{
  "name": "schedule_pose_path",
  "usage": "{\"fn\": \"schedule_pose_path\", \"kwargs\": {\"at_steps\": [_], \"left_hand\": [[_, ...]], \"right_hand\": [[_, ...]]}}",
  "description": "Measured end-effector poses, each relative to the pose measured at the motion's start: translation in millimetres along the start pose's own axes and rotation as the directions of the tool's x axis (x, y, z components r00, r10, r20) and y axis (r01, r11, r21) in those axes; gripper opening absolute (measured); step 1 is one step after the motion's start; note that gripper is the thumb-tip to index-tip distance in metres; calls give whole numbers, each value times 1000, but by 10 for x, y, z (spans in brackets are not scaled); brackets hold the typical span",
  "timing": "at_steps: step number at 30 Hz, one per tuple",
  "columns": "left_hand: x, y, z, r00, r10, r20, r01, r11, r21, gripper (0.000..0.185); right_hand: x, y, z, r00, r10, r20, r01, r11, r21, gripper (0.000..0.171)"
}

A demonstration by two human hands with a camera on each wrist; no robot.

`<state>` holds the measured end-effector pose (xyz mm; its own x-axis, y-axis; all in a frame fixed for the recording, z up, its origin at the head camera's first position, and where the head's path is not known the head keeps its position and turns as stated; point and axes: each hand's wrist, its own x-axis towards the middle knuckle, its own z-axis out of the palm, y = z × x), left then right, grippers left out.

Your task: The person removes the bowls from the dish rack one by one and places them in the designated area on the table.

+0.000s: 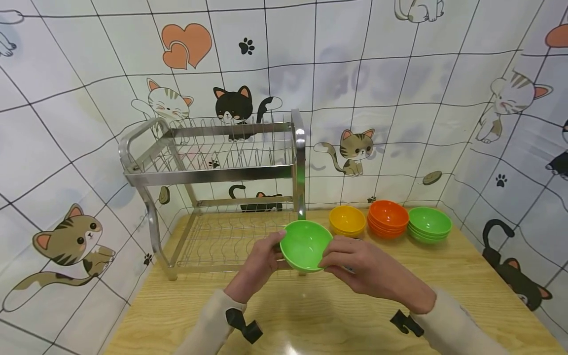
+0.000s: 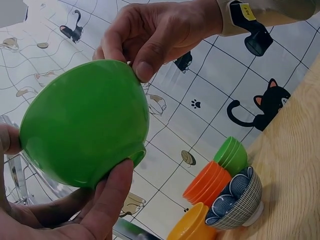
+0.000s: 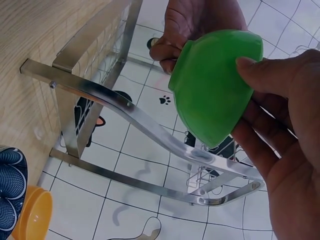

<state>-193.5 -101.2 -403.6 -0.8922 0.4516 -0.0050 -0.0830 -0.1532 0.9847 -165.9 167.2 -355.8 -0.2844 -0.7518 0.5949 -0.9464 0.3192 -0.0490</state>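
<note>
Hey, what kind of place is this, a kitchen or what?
Probably a kitchen corner, maybe a mock-up: a steel dish rack on a wooden counter, stacked plastic bowls beside it, and cat-print tiled walls.

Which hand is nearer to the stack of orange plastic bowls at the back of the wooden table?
Right. The right hand grips the green plastic bowl in front of the stack of orange plastic bowls; the left hand grips the green bowl's far side, by the steel dish rack.

Smooth, glossy plastic on the green bowl [image 1: 305, 245]; polished steel gleams on the dish rack [image 1: 213, 173]. Pale wood grain on the table [image 1: 466, 276], and a glazed, patterned ceramic bowl [image 2: 235, 199].
</note>
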Motion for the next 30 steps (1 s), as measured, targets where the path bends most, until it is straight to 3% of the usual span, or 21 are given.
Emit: {"fn": "schedule_pose_path", "kwargs": {"at_steps": [5,10,14,20,25,30], "left_hand": [[13,4,2,1000,4,26,-5,1000,9,64],[43,32,15,1000,5,15,-5,1000,23,65],[81,62,13,999,44,7,-45,999,30,63],[138,113,4,990,111,-87,-105,992,72,60],[233,98,-33,956,207,-209,-176,972,158,46],[372,23,-92,888,356,-289,-243,900,363,41]], "right_hand": [[-9,7,-19,1000,-8,-17,8,1000,-9,27],[-25,28,-39,999,-9,-41,9,1000,-9,27],[-33,46,-69,998,-7,-55,6,1000,-16,27],[-62,113,-150,996,-9,-92,5,999,-40,27],[-112,204,-215,993,0,-118,-7,998,-63,28],[-176,326,-252,988,0,-153,-13,996,-88,32]]}}
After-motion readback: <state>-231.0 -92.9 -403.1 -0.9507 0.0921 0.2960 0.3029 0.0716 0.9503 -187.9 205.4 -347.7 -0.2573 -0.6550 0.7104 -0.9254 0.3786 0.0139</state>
